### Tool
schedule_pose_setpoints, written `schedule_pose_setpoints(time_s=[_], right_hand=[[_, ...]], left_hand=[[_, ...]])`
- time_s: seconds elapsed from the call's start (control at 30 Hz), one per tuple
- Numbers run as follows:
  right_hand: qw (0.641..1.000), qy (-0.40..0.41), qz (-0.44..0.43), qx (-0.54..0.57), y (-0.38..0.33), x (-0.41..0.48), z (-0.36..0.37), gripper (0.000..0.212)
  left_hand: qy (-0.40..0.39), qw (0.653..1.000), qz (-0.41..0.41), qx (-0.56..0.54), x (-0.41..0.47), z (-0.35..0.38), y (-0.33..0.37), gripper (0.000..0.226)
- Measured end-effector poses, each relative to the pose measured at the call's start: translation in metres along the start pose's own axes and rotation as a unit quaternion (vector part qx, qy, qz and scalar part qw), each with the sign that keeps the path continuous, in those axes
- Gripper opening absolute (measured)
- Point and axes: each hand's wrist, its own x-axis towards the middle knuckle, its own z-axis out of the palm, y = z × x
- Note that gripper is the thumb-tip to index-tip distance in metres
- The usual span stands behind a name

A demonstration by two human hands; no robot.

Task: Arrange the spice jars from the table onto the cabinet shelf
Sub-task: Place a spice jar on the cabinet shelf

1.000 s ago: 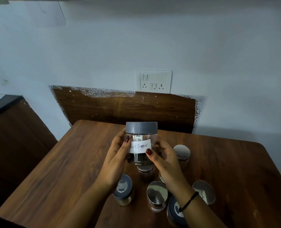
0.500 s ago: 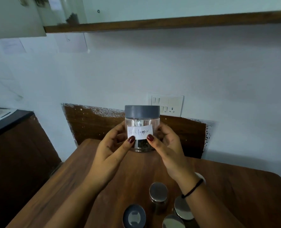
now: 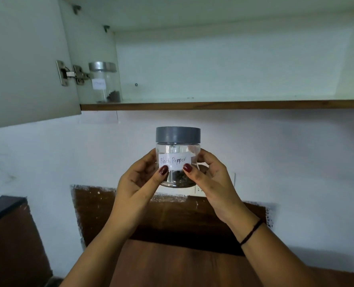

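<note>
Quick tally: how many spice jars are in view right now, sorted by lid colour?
Grey lid: 1, the Black Pepper jar, held by the left hand and right hand below the shelf.
Silver lid: 1, the silver-lidded jar at the left end of the cabinet shelf.
Total: 2 jars.

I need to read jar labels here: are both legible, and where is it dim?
Head view: the grey-lidded clear jar reads "Black Pepper" sharply; the steel-lidded clear jar on the cabinet shelf is labelled too faintly to read; the brown wooden table below is dim.
</note>
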Motion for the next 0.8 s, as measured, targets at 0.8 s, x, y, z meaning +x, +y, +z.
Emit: schedule_pose_setpoints(time_s=[0.8], right_hand=[[0.977,0.012,-0.139,-0.158,-0.067,0.167,0.069,0.059]], left_hand=[[0.158,0.970,0.144,0.116,0.168,-0.081,0.005,0.039]])
